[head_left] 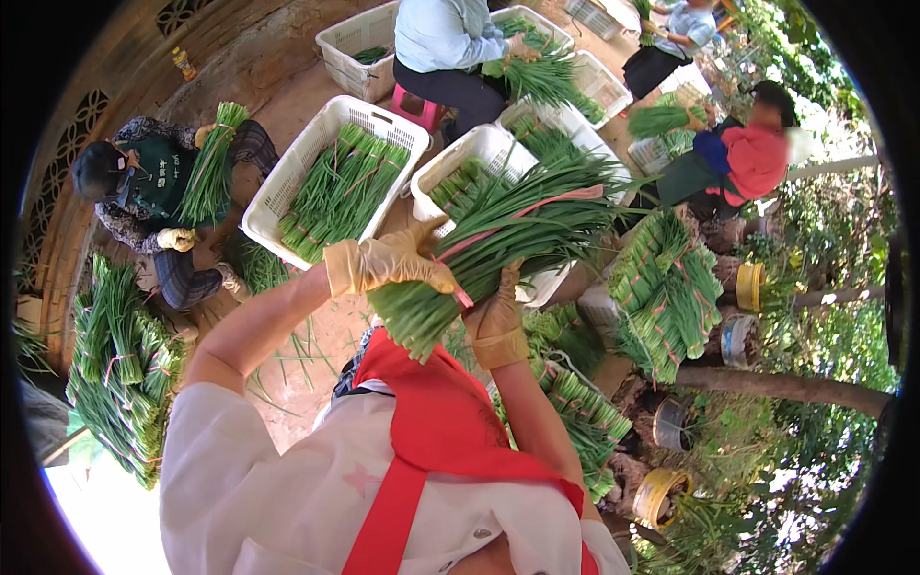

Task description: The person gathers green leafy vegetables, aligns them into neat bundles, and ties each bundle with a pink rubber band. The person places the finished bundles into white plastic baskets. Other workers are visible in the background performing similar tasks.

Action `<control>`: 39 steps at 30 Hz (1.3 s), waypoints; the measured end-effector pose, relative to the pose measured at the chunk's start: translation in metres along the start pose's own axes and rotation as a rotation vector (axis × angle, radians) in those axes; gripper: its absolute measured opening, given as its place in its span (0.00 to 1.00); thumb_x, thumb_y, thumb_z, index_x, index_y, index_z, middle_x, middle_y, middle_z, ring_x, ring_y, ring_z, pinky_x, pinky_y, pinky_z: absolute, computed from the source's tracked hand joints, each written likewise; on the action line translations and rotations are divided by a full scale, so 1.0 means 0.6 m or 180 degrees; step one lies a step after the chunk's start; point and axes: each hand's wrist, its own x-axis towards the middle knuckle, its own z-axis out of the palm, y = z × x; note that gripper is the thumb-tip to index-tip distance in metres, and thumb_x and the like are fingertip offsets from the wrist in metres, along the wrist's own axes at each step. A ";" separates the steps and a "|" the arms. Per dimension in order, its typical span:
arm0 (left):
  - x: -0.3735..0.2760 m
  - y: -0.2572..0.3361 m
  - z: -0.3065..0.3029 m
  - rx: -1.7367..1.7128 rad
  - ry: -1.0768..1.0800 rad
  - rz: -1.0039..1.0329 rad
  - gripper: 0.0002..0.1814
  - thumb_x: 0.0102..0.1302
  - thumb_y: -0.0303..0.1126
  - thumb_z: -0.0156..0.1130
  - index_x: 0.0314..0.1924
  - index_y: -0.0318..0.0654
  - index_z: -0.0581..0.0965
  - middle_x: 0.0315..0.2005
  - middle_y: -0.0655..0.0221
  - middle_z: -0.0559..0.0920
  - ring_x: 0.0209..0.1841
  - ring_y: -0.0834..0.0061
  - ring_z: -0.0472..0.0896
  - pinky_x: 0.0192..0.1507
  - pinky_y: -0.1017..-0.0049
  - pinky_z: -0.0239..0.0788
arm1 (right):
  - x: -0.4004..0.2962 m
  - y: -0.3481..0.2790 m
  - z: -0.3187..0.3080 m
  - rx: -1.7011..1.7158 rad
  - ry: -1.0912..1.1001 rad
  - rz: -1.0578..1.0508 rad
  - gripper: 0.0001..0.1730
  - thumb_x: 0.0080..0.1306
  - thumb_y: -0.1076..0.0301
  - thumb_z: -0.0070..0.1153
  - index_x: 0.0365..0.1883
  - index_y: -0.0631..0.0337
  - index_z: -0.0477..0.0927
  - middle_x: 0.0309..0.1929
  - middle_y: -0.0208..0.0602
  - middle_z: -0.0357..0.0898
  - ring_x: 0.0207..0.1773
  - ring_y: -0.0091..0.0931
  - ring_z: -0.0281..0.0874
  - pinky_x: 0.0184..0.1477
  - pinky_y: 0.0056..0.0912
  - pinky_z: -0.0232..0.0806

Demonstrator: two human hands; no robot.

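A large bundle of green garlic chives [539,205] is held up in front of my chest, cut ends towards me and leaf tips pointing away to the right. Around it runs a pink tie strip [489,228], with one end near my left fingers. My left hand [388,260], in a pale yellow rubber glove, grips the bundle on its left side near the stems. On the lower right side, my right hand [497,316], gloved alike, clasps it from beneath, its fingers partly hidden. Just beyond is a white plastic crate [424,183] holding more bundles.
Another white crate [260,215] full of tied bundles stands at left. Piles of chive bundles lie at far left [122,366] and right [665,295]. A seated worker [172,180] holds a bundle; several others work beyond. Buckets [750,286] line the right edge.
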 end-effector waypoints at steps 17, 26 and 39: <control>-0.137 -0.158 -0.030 0.0594 -0.0907 -0.2585 0.56 0.46 0.25 0.77 0.73 0.38 0.54 0.47 0.59 0.84 0.49 0.70 0.83 0.49 0.68 0.79 | -0.075 0.036 -0.027 -0.5447 -0.1790 -0.0643 0.13 0.66 0.57 0.58 0.44 0.52 0.84 0.46 0.34 0.81 0.52 0.40 0.74 0.54 0.40 0.68; -0.137 -0.100 -0.010 0.2264 -0.0977 -0.2833 0.64 0.37 0.51 0.78 0.75 0.45 0.55 0.52 0.52 0.81 0.53 0.59 0.82 0.55 0.66 0.74 | -0.047 0.112 -0.066 -0.4795 -0.2409 0.0173 0.06 0.60 0.66 0.59 0.35 0.53 0.80 0.38 0.35 0.81 0.46 0.39 0.75 0.52 0.40 0.67; -0.124 -0.107 -0.009 0.2637 -0.1064 -0.2614 0.65 0.37 0.50 0.79 0.75 0.45 0.55 0.46 0.52 0.84 0.49 0.58 0.84 0.50 0.66 0.77 | -0.044 0.109 -0.064 -0.5065 -0.2650 -0.0020 0.11 0.65 0.57 0.59 0.37 0.55 0.79 0.37 0.40 0.80 0.44 0.43 0.77 0.50 0.44 0.68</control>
